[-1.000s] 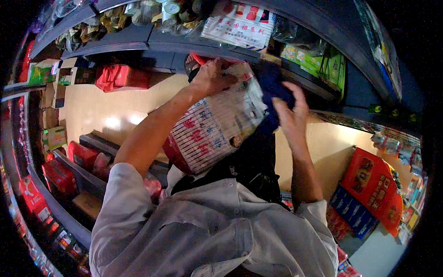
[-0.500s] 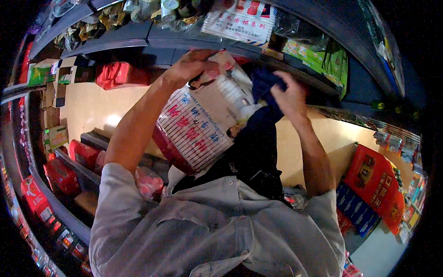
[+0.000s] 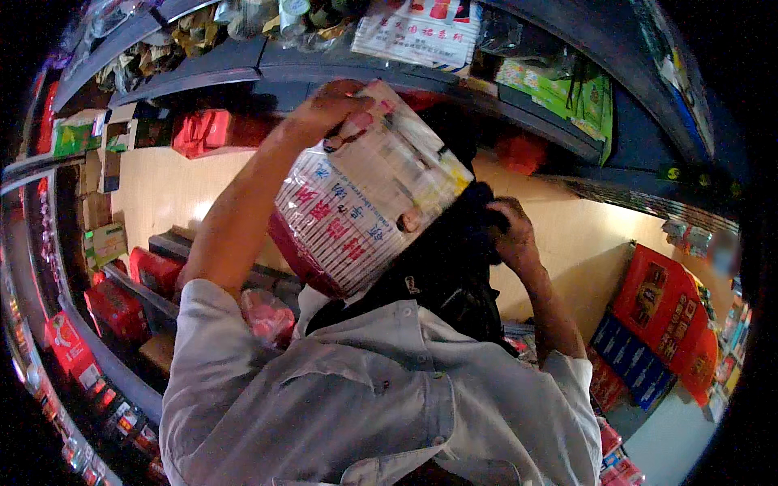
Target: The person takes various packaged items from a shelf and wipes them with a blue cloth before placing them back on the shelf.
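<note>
A glossy printed package [image 3: 344,219], pale with thin stripes, pictures and a dark red side, is tilted in front of my chest. My left hand [image 3: 331,109] is closed on its far upper edge. Along the package's right side lies a dark cloth [image 3: 480,212], nearly black. My right hand [image 3: 515,235] has its fingers curled onto this cloth; the fingertips are partly lost in its dark folds. Nearer my chest is a black item [image 3: 450,292] with a small light tag or zip pull; I cannot tell whether it is part of the cloth.
A dark shelf [image 3: 316,77] runs across the far side, carrying a white printed bag [image 3: 417,36] and green packages [image 3: 559,101]. Red boxes [image 3: 207,134] stand beneath it on the left. Lower shelving [image 3: 105,348] lies left; a large red carton [image 3: 656,304] stands right.
My right hand has come down toward me with the dark cloth, away from the package's far right corner. That corner now shows more fully. My left hand keeps its hold.
</note>
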Demonstrator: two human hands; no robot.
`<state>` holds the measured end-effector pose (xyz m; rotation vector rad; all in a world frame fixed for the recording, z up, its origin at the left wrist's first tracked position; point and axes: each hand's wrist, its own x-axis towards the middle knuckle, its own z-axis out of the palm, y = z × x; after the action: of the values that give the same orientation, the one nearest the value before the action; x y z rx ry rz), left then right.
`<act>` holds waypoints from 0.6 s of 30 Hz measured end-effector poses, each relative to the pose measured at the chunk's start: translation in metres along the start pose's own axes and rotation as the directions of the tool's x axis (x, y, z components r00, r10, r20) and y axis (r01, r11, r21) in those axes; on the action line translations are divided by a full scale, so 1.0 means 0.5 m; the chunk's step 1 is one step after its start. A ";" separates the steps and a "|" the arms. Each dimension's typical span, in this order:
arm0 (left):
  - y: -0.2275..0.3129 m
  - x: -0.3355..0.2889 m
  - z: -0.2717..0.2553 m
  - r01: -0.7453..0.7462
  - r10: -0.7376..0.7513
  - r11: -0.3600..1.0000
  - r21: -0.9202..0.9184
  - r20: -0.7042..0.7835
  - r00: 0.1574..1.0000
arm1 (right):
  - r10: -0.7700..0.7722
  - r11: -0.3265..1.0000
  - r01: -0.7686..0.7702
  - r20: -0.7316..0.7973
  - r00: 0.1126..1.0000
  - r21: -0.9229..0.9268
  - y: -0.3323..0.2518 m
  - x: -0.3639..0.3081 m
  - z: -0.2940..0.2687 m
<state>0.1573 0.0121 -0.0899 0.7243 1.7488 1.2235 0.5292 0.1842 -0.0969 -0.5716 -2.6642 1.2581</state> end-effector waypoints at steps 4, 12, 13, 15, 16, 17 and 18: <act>0.207 -0.099 -0.018 -0.027 0.028 1.000 0.008 -0.067 0.997 | 0.422 0.686 -0.368 0.068 0.904 0.628 0.005 -0.032 -0.056; 0.416 -0.213 -0.020 -0.285 0.265 0.958 0.012 -0.402 0.876 | -0.039 0.915 0.037 -0.003 0.999 0.402 -0.167 0.086 -0.065; 0.421 -0.223 -0.008 -0.331 0.264 0.940 -0.080 -0.443 0.857 | -0.005 0.954 0.013 -0.025 1.000 0.300 -0.179 0.101 -0.064; 0.430 -0.241 0.013 -0.424 0.246 0.869 -0.255 -0.520 0.818 | 0.057 0.995 -0.050 -0.084 0.995 0.088 -0.198 0.129 -0.065; 0.433 -0.249 0.020 -0.469 0.232 0.815 -0.340 -0.550 0.802 | 0.001 0.984 0.025 -0.150 0.989 0.175 -0.212 0.147 -0.076; 0.422 -0.259 0.024 -0.459 0.197 0.816 -0.351 -0.578 0.792 | 0.074 0.983 -0.050 -0.133 0.988 0.175 -0.210 0.152 -0.094; 0.395 -0.271 0.026 -0.465 0.150 0.776 -0.426 -0.591 0.793 | 0.140 0.977 -0.119 -0.109 0.984 0.176 -0.204 0.156 -0.115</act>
<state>0.2286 -0.0252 0.1360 0.3466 1.5659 2.2309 0.4453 0.1971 0.0157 -0.7801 -2.4274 1.4179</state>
